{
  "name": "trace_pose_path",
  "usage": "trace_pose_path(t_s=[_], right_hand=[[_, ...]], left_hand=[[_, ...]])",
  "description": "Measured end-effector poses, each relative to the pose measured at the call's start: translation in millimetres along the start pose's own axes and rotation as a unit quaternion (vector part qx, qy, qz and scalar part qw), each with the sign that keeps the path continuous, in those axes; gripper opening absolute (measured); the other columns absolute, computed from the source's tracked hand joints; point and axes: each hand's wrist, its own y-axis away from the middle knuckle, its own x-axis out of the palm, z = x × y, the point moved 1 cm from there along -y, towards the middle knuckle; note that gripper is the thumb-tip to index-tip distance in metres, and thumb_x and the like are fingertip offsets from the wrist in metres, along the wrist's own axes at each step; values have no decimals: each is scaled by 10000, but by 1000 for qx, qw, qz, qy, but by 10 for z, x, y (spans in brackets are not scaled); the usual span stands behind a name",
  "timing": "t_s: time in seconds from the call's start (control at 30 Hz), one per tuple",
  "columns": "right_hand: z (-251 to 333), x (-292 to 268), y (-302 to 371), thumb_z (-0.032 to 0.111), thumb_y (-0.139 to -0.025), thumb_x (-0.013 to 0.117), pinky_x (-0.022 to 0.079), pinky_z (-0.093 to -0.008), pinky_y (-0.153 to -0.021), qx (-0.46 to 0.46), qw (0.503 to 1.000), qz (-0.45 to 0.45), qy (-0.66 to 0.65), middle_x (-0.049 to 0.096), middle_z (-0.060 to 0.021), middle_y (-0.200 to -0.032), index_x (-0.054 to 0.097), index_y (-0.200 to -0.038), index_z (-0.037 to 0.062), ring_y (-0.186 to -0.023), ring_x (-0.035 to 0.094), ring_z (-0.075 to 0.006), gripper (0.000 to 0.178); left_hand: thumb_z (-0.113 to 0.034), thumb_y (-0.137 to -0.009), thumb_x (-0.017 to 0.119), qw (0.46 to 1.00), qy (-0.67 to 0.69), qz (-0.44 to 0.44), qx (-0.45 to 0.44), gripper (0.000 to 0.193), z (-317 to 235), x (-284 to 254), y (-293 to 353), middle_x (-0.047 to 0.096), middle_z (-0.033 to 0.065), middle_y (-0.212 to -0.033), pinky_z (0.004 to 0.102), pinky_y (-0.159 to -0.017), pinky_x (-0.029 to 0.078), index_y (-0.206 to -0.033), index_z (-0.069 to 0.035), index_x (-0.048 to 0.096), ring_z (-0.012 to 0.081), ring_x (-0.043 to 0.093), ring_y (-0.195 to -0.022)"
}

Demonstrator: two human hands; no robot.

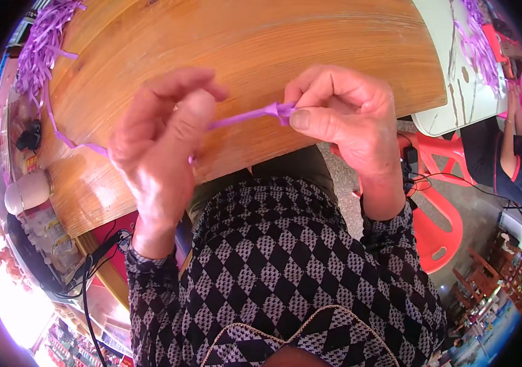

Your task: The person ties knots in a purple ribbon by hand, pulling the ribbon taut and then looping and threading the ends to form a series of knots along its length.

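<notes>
Ribbon [236, 118]: likely light, limp, slippery; best held beside knot [282, 112]. Pinched at knot by right hand [354, 119]; cannot tell grip of curled left hand [162, 133].

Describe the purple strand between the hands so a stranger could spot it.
Over the wooden table are the left hand and right hand. The purple strand runs between them. Unlike the tangled purple heap at upper left, it is straight, with a knot-like bunch at right.
</notes>
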Motion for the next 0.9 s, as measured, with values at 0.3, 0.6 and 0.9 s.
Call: trace_pose_path(t_s=[0.3,0.6,0.9], right_hand=[[18,65,3,-108,-684,563,403,-227,-591,-148,957,50,246,586,-90,-767,563,-678,-20,-677,522,-128,89],[130,32,-10,-124,-603,588,407,-259,-591,-314,864,27,392,603,-89,-784,562,-677,-5,-694,523,-184,143],[78,-58,-27,-79,-606,680,427,-266,-601,-372,824,-32,426,614,-82,-828,608,-731,-2,-714,535,-189,164]], left_hand=[[-81,-723,677,750,-550,170,325,323,-110,-196,-25,614,80,-957,300,-807,429,-1009,34,581,168,562,-915],[-72,-737,680,955,89,205,-198,341,9,65,-122,629,100,-905,212,-677,450,-1035,52,570,129,580,-761],[-92,-771,689,960,32,206,-185,152,76,151,-146,628,21,-725,167,-570,428,-865,21,650,47,531,-618]])
